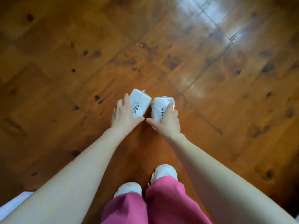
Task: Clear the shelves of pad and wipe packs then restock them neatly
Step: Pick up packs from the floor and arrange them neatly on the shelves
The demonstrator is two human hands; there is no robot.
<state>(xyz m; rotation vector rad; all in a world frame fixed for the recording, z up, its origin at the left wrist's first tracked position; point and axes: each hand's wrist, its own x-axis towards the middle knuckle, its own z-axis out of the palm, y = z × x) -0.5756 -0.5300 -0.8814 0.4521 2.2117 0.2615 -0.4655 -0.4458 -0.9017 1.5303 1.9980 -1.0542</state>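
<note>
My left hand (pixel 124 114) clasps one white pack (pixel 140 103), my right hand (pixel 168 121) grips the second pack (pixel 160 105), both at 12 o'clock over the wooden floor (pixel 64 62). One per hand, presumably to carry both together.

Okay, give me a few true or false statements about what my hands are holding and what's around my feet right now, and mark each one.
1. Each hand holds one white pack: the left hand grips the left pack, and the right hand grips the right pack. True.
2. The two packs are held far apart. False: their near edges almost meet.
3. Both packs carry dark printed writing. True.
4. The floor is grey tile. False: it is brown wood with dark knots.
5. The trousers are blue. False: they are pink, above white shoes.
</note>
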